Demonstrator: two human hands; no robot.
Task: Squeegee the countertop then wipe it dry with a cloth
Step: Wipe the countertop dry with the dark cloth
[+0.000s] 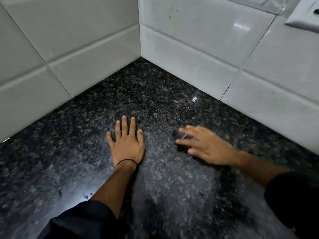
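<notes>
My left hand (126,144) lies flat on the dark speckled bench (155,94), its fingers (124,125) straight and spread. I judge it is there to brace me while I lean toward the corner. My right hand (207,147) is blurred, its fingers also stretched out and apart, pressing down on a small dark thing (179,135) that touches the bench. This may be the cloth, though the smear makes it hard to be sure. A flat palm suits wiping, since it spreads pressure over the stone, so I take this for the drying step. No squeegee is in view.

Counted: two hands, both on the bench and near each other but not touching; one thin black band (126,162) on my left wrist; one dark wad under my right hand; two tiled walls (86,31) meeting at the corner; one wall plate (303,16) at the upper right; and about three droplets (85,197) beside my left forearm, which says that part is not yet dry.
</notes>
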